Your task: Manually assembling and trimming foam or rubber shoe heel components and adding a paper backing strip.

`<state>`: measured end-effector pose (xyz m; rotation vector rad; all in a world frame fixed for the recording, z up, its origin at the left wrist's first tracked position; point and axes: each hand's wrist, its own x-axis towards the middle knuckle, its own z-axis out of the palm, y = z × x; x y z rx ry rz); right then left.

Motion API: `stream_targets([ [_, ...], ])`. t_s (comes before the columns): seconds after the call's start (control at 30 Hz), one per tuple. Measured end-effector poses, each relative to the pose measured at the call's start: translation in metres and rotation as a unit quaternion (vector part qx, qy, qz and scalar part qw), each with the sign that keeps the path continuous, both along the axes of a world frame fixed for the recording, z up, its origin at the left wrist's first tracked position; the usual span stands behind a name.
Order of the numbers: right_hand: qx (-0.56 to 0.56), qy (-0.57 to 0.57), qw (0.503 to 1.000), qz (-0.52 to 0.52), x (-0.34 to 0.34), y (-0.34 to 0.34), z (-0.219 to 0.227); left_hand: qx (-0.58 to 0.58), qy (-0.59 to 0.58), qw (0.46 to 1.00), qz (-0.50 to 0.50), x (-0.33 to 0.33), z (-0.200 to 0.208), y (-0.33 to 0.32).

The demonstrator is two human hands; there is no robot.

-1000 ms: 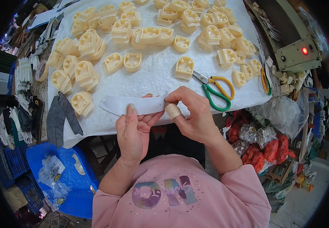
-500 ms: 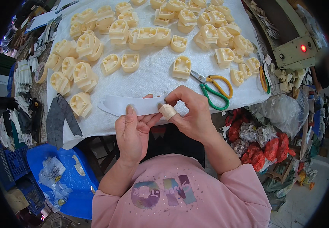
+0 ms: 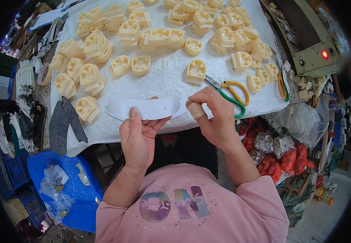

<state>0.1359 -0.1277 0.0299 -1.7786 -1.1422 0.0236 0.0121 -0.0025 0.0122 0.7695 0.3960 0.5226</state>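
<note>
A curved white strip (image 3: 153, 109), like paper or thin sheet, spans the space above the table's near edge. My left hand (image 3: 137, 137) pinches it near its middle, thumb on top and fingers underneath. Off the strip's right end, a thin white layer (image 3: 180, 112) reaches toward my right hand (image 3: 216, 117), whose thumb and forefinger are closed on its end. A tan wrap covers one digit of the right hand. Just beyond that hand lie scissors (image 3: 233, 96) with one yellow and one green handle. A cream plastic piece (image 3: 195, 72) sits by their tips.
Many more cream pieces (image 3: 159, 37) are spread over the white-covered table (image 3: 151, 87). Dark grey curved strips (image 3: 64, 127) hang over its near left edge. A blue chair-like bin (image 3: 82, 202) stands lower left. A machine with a red light (image 3: 324, 54) is at right, above red bags (image 3: 282, 160).
My right hand has moved rightward, away from the left hand. A thin white layer now shows separated from the strip's right end. The left hand still holds the strip.
</note>
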Motion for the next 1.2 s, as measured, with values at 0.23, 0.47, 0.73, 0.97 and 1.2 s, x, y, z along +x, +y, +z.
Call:
stream_targets([
  [0.23,-0.079,-0.137,0.985,0.069,0.002,0.008,0.012,0.084,-0.015,0.996,-0.038,-0.004,-0.002,-0.005],
  [0.47,-0.086,-0.074,0.99,0.087,0.007,0.001,0.011,0.076,0.004,0.995,-0.06,-0.002,0.001,-0.006],
  [0.73,-0.118,-0.084,0.985,0.093,0.004,0.001,0.015,0.027,0.005,0.997,-0.07,0.0,0.006,-0.005],
  [0.97,-0.133,-0.067,0.983,0.111,0.009,-0.003,0.012,0.019,0.034,0.996,-0.084,0.0,0.003,-0.004],
  [1.2,-0.134,-0.038,0.984,0.108,0.006,0.0,0.015,0.003,0.036,0.996,-0.087,-0.001,0.006,-0.003],
])
